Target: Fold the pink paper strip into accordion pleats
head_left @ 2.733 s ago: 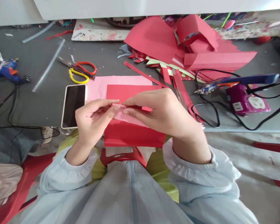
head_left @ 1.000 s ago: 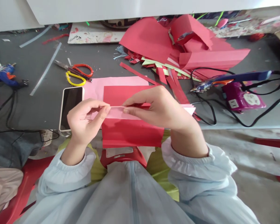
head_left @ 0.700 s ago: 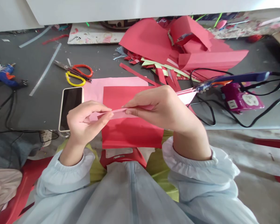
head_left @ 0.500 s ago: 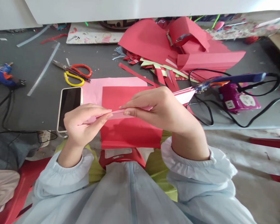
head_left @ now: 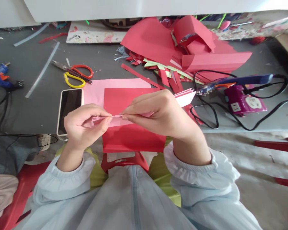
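Note:
Between my hands is a narrow pleated strip of pink paper [head_left: 185,97], its layered folds fanning out past my right wrist. My left hand [head_left: 86,126] pinches the strip's left part between thumb and fingers. Close beside it, my right hand [head_left: 156,111] pinches the same strip, fingers laid along it and covering its middle. Below the hands lies a red paper sheet [head_left: 134,139] that hangs over the table's front edge. A pink paper sheet [head_left: 96,89] rests partly under it.
A phone [head_left: 69,108] and scissors [head_left: 74,75] lie left of the sheets. Glue guns lie at the far left [head_left: 2,76] and at the right [head_left: 242,81], near a purple power adapter [head_left: 246,100] and black cables. Red paper scraps [head_left: 153,41] are heaped behind.
Both hands and the pleated strip have shifted slightly left. The fingertips still pinch the strip close together, and more of its folds show inside the left hand.

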`<state>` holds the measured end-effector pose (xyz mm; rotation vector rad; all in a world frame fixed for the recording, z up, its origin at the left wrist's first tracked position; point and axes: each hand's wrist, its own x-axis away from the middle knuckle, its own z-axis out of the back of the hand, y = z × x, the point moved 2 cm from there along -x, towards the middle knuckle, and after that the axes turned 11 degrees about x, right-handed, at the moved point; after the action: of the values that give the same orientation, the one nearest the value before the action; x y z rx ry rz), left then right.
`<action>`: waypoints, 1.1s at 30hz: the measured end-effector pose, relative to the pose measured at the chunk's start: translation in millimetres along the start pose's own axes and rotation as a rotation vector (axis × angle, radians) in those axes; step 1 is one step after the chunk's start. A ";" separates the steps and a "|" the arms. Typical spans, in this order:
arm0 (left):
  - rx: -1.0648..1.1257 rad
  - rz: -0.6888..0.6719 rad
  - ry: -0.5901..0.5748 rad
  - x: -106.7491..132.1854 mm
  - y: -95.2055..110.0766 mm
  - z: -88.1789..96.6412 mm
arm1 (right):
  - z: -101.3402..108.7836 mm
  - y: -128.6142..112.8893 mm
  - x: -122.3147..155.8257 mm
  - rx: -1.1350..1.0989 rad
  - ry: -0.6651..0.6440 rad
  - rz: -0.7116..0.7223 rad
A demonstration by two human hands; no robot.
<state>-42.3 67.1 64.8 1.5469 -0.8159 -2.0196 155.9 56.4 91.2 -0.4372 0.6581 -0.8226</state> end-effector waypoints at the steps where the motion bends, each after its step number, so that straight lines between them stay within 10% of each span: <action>1: 0.010 0.019 -0.015 0.0 -0.5 -0.4 | -0.8 0.2 0.0 0.000 0.001 0.007; 15: -0.032 0.251 -0.095 6.6 -10.2 -0.9 | -11.3 3.2 -1.3 0.139 -0.078 -0.008; 33: -0.238 0.166 -0.242 5.3 -9.5 -4.8 | -1.0 14.0 1.7 0.301 -0.247 -0.061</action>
<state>-39.1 69.5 53.6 1.0847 -0.7332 -2.1173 163.5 63.5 81.6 -0.2794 0.2862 -0.8925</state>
